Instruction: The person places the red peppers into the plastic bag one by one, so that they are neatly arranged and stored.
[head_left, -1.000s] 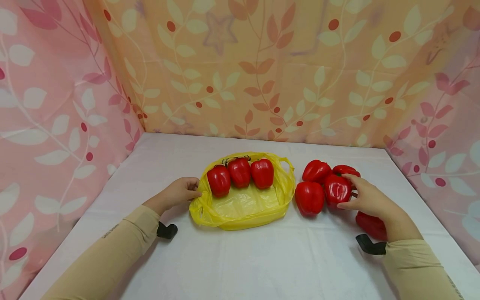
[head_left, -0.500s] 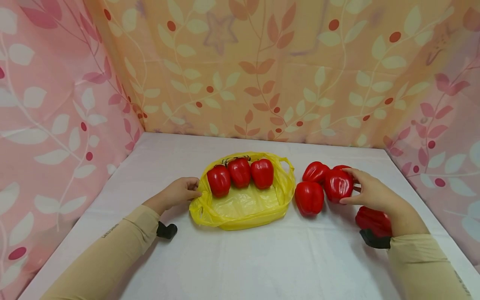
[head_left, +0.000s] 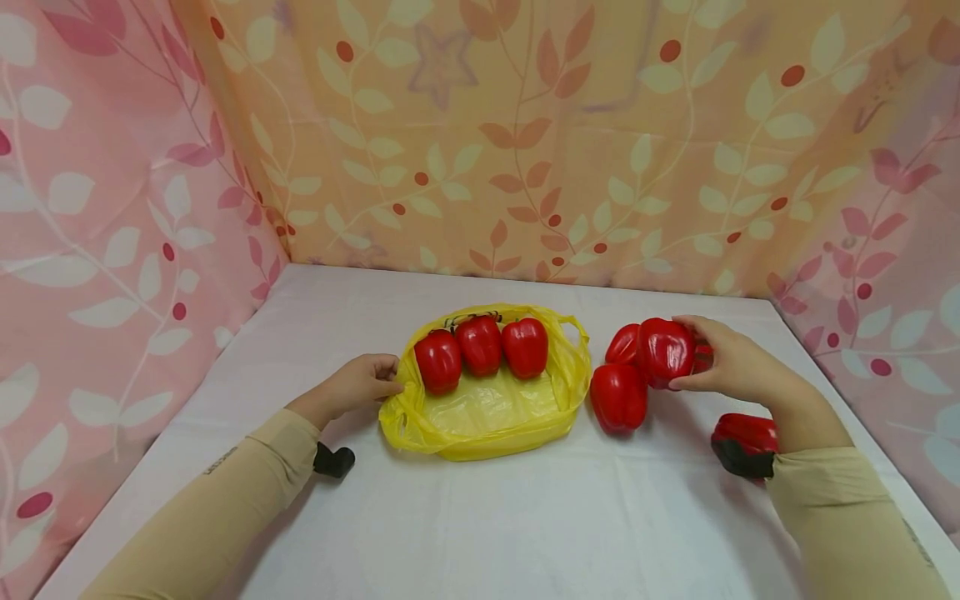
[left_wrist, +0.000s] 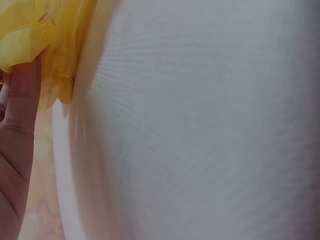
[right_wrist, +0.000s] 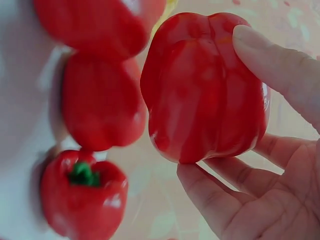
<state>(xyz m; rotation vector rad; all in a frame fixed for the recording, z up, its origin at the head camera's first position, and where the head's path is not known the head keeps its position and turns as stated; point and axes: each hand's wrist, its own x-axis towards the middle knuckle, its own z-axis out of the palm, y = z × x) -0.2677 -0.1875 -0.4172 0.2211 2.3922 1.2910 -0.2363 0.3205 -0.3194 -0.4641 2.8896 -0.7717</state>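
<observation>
A yellow plastic bag (head_left: 487, 442) lies spread on the table with its mouth wide, three red bell peppers (head_left: 481, 345) lined up along its far side. My left hand (head_left: 360, 385) pinches the bag's left rim between thumb and fingers; part of this grip shows in the left wrist view. Between the thumb and fingertips of my right hand (head_left: 738, 362) is a red bell pepper (right_wrist: 205, 90), raised above the others. Below and beside it stand other red peppers, one in front (head_left: 618, 398) and one with a green stem (right_wrist: 84, 195) in the right wrist view.
Another red pepper (head_left: 746, 437) lies near my right wrist, partly covered by a black wrist mount (head_left: 738, 460). A white cloth covers the table (head_left: 525, 533). Patterned curtains (head_left: 525, 150) rise at the back and both sides.
My right hand has closed on a pepper and lifted it up and slightly left, off the group. My left hand and the bag have stayed in place.
</observation>
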